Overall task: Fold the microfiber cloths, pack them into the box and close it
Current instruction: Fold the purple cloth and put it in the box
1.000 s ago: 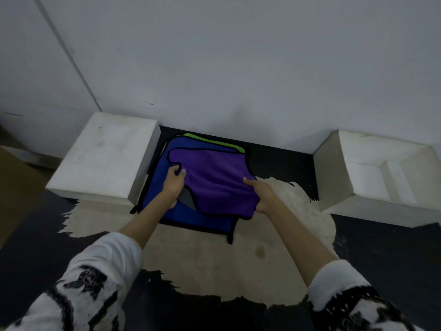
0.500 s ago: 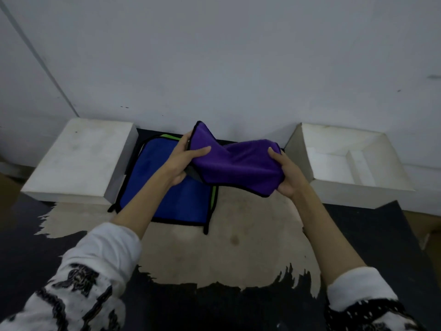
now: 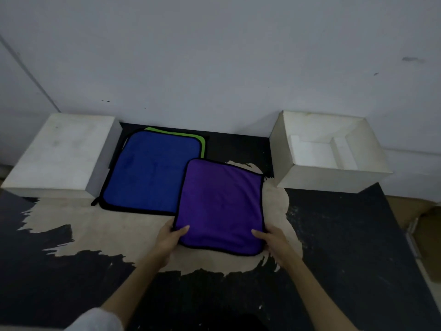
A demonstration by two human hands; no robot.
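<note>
Purple microfiber cloth lies flat on the surface, overlapping the blue cloth, its near corners pinched by the left hand and right hand, fingers closed on the hem, the open box nearer the right hand.

Lid left, open box right, cloth stack between, one cloth before it, overlapping, on tabletop
</note>
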